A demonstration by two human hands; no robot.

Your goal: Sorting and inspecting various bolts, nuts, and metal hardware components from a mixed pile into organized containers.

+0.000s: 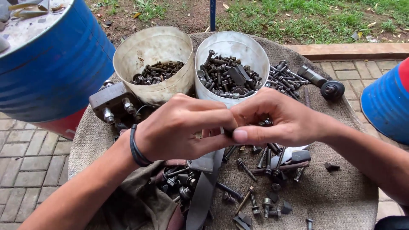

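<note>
Dark metal, only partly visible, sits pinched where the two hands meet: a small fastener (226, 133), most likely a bolt, almost wholly hidden by fingertips. The left hand (181, 127) curls its fingers closed around one end, and the right hand (277, 121) closes on the other, thumb (249, 136) laid flat along the underside. Its long axis cannot be told for sure; judging by how the hands face each other, it probably runs roughly left to right between them, above the middle of the counter (341, 200).

As for progress, the sorting looks well under way but far from finished. Two pale plastic tubs stand just behind the hands: the left tub (128, 51) holds a shallow layer of small dark pieces, and the right tub (251, 44) is filled higher with longer bolts. Plenty is left loose: a scatter of bolts (264, 166) lies below the hands, and another heap (286, 76) lies beside the right tub.

Further out, a grey strap (204, 191) trails toward the near edge, a blocky metal part (111, 100) lies beside the left tub, and blue drums (55, 64) stand on either side over brick paving (25, 166).
</note>
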